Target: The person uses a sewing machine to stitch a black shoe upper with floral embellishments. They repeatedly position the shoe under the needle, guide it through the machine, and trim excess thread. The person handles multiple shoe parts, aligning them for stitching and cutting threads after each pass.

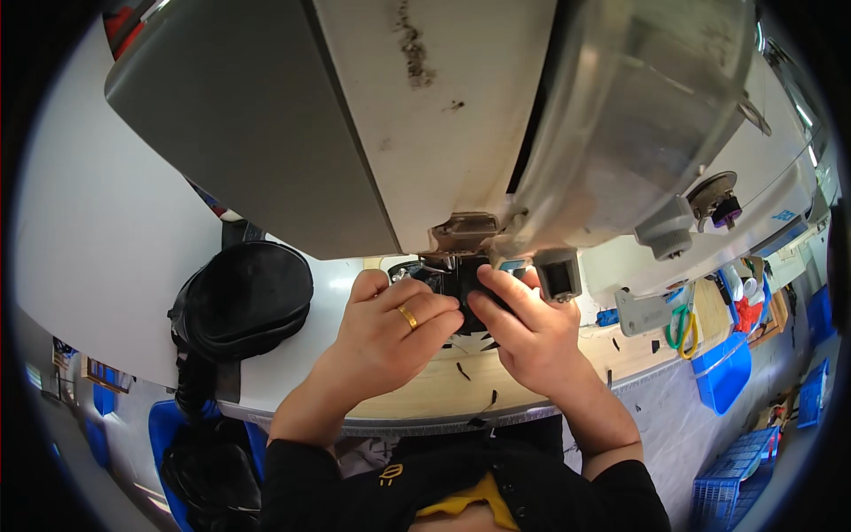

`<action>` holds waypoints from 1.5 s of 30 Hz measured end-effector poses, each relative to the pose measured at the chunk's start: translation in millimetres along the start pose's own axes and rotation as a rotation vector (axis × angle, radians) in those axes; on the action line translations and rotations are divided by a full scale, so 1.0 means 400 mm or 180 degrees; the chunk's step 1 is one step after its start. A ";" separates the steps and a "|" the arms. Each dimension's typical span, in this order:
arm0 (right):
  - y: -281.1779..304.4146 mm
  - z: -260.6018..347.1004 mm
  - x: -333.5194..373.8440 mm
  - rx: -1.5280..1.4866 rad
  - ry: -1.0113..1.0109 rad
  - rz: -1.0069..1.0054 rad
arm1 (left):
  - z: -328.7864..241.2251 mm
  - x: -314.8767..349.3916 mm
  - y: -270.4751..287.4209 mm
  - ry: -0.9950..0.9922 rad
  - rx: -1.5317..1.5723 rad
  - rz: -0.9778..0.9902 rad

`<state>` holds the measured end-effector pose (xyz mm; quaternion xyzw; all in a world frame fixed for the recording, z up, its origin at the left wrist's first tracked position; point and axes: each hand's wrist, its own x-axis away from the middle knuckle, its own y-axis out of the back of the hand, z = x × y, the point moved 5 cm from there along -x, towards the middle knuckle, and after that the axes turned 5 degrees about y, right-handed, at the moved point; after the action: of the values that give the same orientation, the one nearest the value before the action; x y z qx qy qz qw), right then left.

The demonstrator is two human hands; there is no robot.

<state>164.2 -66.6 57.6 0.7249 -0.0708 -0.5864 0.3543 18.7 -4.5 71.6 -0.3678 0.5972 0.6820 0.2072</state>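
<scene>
Both hands meet under the head of a white sewing machine (pixel 443 133), right below its needle area (pixel 452 262). My left hand (pixel 386 332), with a gold ring on one finger, has its fingers closed on the left side of a small black piece of material (pixel 470 310). From the other side, my right hand (pixel 536 332) presses and grips the same piece with its fingertips. The fingers hide much of the piece, so its full shape cannot be made out. Left of my left hand, a black rounded bag (pixel 248 297) with straps lies on the white table (pixel 106 222).
Black scraps (pixel 463 371) are scattered along the table's wooden front edge. Scissors (pixel 683 330) with yellow and green handles stand at the right, near a blue bin (pixel 722 372). Lower left, a blue tub (pixel 168 434) holds black bags. Blue crates (pixel 731 488) stand on the floor at right.
</scene>
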 end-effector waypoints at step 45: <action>-0.032 -0.100 0.011 -0.0277 -0.0217 -0.0151 | 0.091 0.037 -0.074 0.0301 -0.0240 -0.1194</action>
<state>197.6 -42.3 48.8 0.6900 -0.0401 -0.6215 0.3689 21.5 34.4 41.5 -0.5117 0.5013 0.6353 0.2885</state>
